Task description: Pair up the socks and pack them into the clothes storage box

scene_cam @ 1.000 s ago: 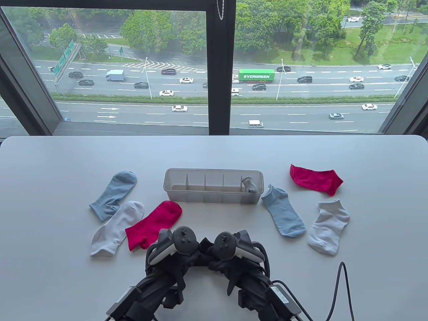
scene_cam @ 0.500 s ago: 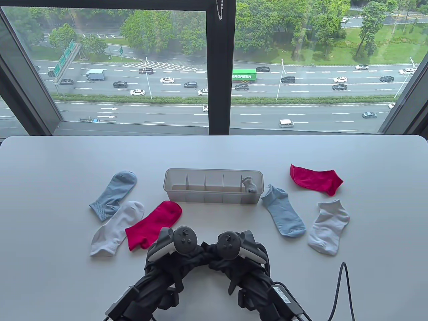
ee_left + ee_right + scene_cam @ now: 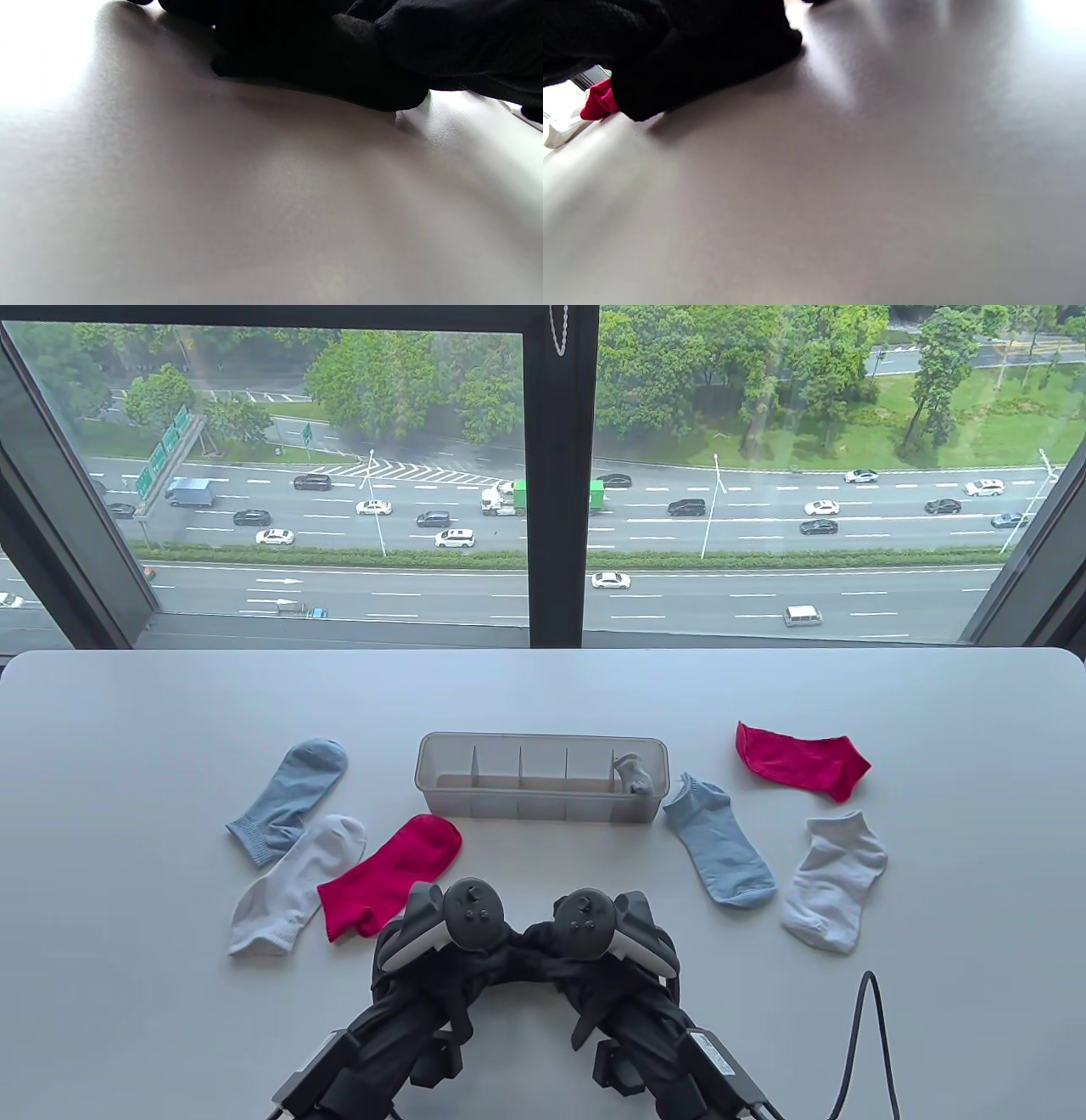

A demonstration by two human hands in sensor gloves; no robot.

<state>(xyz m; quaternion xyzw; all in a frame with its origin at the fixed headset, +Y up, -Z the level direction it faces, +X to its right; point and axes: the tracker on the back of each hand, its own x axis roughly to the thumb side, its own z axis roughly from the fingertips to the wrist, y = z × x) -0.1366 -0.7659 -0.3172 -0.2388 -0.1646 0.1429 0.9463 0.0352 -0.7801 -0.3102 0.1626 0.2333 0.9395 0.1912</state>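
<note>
Now | storage box (image 3: 543, 806) long axis left-right | left hand (image 3: 458, 937), right hand (image 3: 594, 937): fingers' state unclear.

Daylight from window (image 3: 339, 475) behind bench (image 3: 127, 729); table view sharp, evenly lit. Wrist views soft and blurred, blown-out glare at upper corners, gloves near-black silhouettes.

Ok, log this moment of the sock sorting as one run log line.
stage: before next pair | left hand: on table, holds nothing | right hand: same, beside it | storage box: grey sock bundle in rightmost compartment | loose socks: six
</note>
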